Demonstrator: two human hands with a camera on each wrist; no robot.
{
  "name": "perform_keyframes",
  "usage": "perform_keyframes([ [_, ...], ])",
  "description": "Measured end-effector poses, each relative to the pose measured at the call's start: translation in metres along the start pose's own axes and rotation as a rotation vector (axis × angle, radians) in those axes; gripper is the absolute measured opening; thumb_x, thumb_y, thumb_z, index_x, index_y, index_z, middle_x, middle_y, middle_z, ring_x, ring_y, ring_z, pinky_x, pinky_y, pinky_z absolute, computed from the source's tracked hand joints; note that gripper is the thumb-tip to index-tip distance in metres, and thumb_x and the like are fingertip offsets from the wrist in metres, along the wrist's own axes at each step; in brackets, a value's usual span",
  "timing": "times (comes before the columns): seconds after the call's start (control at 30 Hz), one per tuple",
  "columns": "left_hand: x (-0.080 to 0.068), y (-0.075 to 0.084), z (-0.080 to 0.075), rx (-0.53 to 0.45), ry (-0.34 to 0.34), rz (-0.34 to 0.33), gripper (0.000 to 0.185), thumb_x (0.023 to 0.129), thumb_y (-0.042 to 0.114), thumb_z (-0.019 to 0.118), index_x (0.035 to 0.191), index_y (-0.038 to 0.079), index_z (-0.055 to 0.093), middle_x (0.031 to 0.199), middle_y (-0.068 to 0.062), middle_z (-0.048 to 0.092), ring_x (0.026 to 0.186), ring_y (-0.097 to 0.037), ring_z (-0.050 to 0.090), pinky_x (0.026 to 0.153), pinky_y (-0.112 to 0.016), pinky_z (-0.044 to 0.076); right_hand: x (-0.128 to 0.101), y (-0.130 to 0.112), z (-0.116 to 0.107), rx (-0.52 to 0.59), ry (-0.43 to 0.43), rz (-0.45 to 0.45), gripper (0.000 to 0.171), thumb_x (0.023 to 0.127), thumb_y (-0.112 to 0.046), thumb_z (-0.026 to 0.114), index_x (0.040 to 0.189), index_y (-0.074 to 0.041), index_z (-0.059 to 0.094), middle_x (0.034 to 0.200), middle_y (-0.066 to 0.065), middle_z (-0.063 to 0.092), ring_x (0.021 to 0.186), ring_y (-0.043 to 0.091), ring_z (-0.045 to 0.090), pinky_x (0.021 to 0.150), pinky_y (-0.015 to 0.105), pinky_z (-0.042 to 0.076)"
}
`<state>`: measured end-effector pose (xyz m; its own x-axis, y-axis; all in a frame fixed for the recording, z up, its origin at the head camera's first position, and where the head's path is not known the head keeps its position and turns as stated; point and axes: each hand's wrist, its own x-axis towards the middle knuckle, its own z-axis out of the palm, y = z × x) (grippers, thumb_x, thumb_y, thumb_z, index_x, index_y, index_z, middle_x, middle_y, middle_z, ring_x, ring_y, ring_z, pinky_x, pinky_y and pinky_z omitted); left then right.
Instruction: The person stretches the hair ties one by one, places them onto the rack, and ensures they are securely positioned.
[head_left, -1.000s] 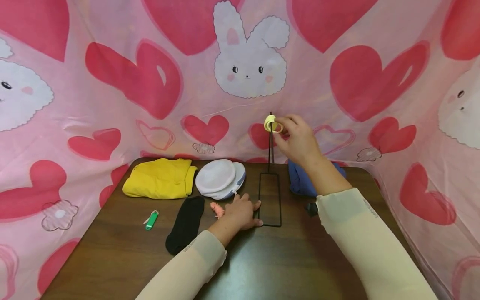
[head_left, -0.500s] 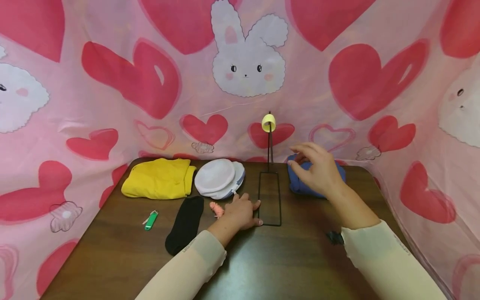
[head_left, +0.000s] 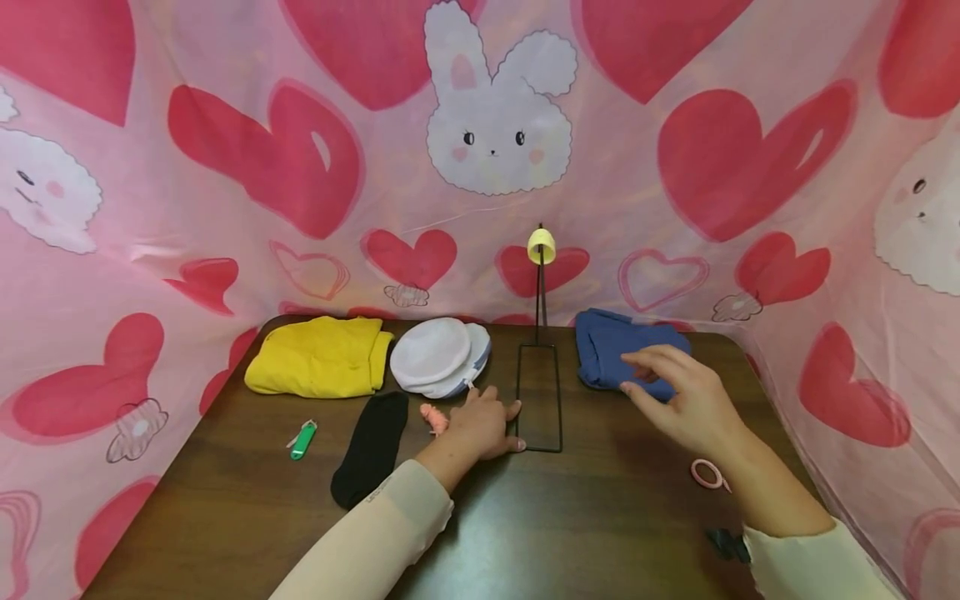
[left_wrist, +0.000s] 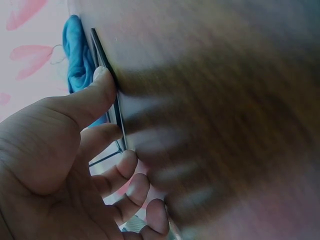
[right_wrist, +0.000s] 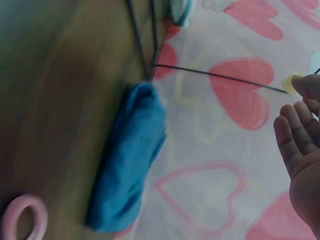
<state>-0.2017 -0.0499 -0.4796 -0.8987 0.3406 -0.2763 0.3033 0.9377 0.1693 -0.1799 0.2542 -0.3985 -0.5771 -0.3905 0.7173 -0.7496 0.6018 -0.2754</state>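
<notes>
A black wire stand (head_left: 560, 400) stands on the table, its flat rectangular base towards me. My left hand (head_left: 480, 423) rests at the base's left side, thumb and fingertips touching the rod; the left wrist view shows the thumb (left_wrist: 102, 82) against it and the other fingers spread. A pale yellow ring (head_left: 542, 237) hangs near the top of the stand. My right hand (head_left: 686, 400) is in the air, fingers loosely bent with nothing between them, in front of a folded blue cloth (head_left: 600, 350). Below that hand lies a pink ring (head_left: 696, 477) with a short tail.
Left of the stand lie a folded yellow cloth (head_left: 318, 358), a white round cap-like item (head_left: 431, 352), a black sock (head_left: 371, 450), a small orange bundle (head_left: 432, 417) and green nail clippers (head_left: 303, 440). A dark small object (head_left: 726, 543) lies by the right sleeve.
My right hand has let go of the yellow ring, which stays on the stand, and has moved down and right. The pink ring has come into sight. My left hand stays at the base.
</notes>
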Motion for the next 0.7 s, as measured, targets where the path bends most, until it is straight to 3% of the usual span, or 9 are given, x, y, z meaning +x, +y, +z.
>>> perform_keyframes([
  [0.47, -0.003, -0.001, -0.001, -0.003, -0.01, 0.007, 0.075, 0.087, 0.063, 0.075, 0.153, 0.038, 0.052, 0.149, -0.012, 0.048, 0.141, -0.041, 0.039, 0.095, -0.066, 0.049, -0.074, 0.013, -0.023, -0.096, -0.169, 0.17, 0.054, 0.067, -0.006, 0.094, 0.117, -0.017, 0.076, 0.11, -0.005, 0.071, 0.093, 0.013, 0.067, 0.084, 0.007, 0.045],
  [0.7, -0.001, -0.001, -0.001, 0.003, -0.007, 0.013, 0.075, 0.086, 0.064, 0.074, 0.153, 0.038, 0.052, 0.147, -0.012, 0.049, 0.139, -0.04, 0.041, 0.094, -0.065, 0.049, -0.11, 0.024, -0.033, -0.17, -0.271, 0.255, 0.057, 0.068, -0.017, 0.096, 0.121, -0.016, 0.074, 0.113, -0.001, 0.072, 0.103, 0.019, 0.064, 0.091, 0.006, 0.036],
])
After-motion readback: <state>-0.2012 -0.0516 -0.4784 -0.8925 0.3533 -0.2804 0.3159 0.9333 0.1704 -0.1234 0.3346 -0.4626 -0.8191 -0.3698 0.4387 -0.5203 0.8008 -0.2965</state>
